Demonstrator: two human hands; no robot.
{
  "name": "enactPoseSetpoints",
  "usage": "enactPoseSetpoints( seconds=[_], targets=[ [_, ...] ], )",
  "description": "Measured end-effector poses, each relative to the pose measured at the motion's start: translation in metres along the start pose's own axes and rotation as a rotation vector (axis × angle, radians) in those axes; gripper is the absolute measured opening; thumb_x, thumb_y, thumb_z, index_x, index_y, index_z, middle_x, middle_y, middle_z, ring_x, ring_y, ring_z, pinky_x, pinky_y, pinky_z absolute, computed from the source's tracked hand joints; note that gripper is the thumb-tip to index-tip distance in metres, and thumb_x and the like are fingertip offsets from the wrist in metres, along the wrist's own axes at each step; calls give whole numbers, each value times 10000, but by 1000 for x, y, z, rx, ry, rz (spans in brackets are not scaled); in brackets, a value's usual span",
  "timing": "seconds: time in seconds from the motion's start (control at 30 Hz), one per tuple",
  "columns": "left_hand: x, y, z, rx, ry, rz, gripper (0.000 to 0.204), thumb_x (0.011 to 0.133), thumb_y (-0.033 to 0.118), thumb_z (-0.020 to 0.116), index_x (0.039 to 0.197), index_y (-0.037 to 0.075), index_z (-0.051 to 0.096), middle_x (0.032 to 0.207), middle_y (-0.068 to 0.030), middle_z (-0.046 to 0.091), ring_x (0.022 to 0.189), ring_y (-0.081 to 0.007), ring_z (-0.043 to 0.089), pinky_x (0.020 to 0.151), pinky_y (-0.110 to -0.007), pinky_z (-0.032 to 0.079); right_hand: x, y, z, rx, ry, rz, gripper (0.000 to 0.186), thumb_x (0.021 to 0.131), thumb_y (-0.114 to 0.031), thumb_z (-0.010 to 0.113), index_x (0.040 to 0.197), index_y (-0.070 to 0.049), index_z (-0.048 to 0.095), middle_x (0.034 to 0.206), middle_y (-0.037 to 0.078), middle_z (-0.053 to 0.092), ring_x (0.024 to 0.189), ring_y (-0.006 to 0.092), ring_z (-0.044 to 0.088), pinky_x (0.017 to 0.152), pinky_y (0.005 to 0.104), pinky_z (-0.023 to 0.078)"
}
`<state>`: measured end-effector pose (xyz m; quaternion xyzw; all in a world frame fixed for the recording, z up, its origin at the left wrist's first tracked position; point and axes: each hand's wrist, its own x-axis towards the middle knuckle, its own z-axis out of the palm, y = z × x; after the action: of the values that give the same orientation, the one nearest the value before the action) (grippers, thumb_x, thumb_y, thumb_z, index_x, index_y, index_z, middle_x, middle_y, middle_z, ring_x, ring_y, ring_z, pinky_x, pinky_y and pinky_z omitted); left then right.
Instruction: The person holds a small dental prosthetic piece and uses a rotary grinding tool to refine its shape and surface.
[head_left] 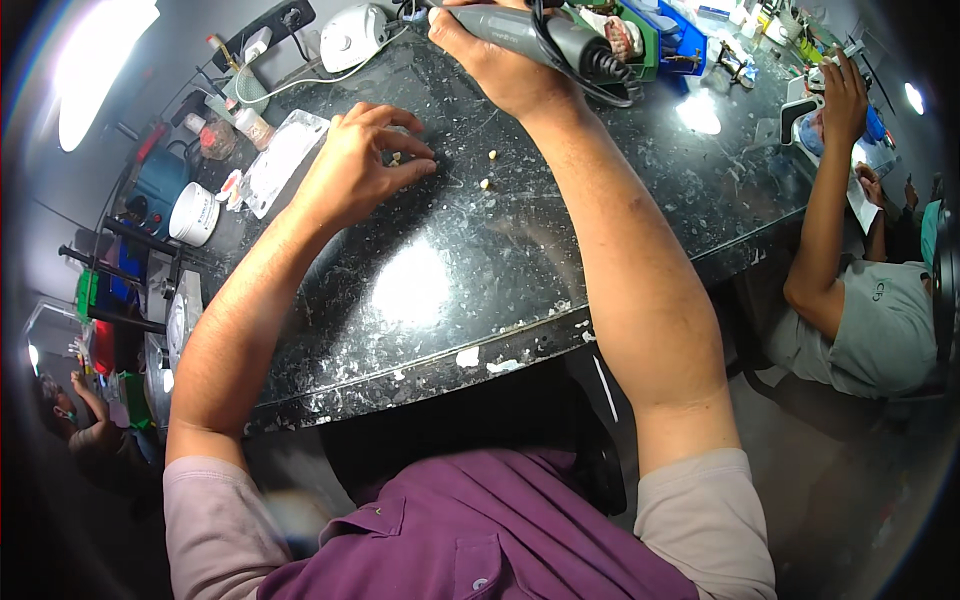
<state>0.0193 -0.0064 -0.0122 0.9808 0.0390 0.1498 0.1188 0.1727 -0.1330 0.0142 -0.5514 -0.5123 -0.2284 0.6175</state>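
My right hand (pixel 510 75) is at the far edge of the bench, closed around a dark grey handpiece (pixel 505 30). The handpiece has a thick ribbed end (pixel 606 68), and its black cord hangs over my wrist. Its front tip is out of the picture. My left hand (pixel 365 165) hovers low over the bench, fingers curved and thumb apart. Behind its thumb shows a small cream piece (pixel 396 157), which looks to be on the benchtop. Right of that hand are two more small tooth-coloured pieces, one farther off (pixel 492 154) and one nearer (pixel 486 183).
The black speckled bench (pixel 500 260) curves along its front edge. To the left stand a white tub (pixel 194 214), a clear tray (pixel 285 160) and bottles. A white device (pixel 352 37) is behind. Green (pixel 645 30) and blue (pixel 685 45) bins are beyond my right arm; a co-worker (pixel 870 320) sits right.
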Motion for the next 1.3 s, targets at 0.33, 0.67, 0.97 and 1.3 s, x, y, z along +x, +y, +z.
enactPoseSetpoints(
  seconds=[0.33,0.67,0.97,1.3],
  targets=[
    [-6,7,-2,29,22,77,131,782,156,721,886,81,696,1027,-44,669,1067,-212,566,975,-397,357,2,-9,5,-59,1,-35,137,821,-150,713,799,-82,597,701,27,606,635,141,582,575,301,477],
    [-81,7,-36,-1232,318,-331,110,862,81,699,916,21,624,929,-74,687,895,-127,635,820,-270,485,-24,-52,32,273,-183,-220,181,811,-37,678,972,22,619,870,102,680,757,112,652,660,249,535],
    [-113,1,-24,-1674,485,-435,221,887,47,648,1094,-28,636,1009,-145,688,948,-183,656,876,-313,505,-68,-86,59,375,-327,-94,360,690,-27,755,1014,-39,597,840,108,676,674,225,684,597,311,557],
    [-114,7,-40,-1615,472,-393,221,890,-3,615,1103,-62,628,1047,-167,682,980,-192,661,917,-312,511,-62,-92,54,364,-444,-14,306,800,-15,655,1070,4,512,972,207,675,755,191,648,672,293,548]
  ],
)
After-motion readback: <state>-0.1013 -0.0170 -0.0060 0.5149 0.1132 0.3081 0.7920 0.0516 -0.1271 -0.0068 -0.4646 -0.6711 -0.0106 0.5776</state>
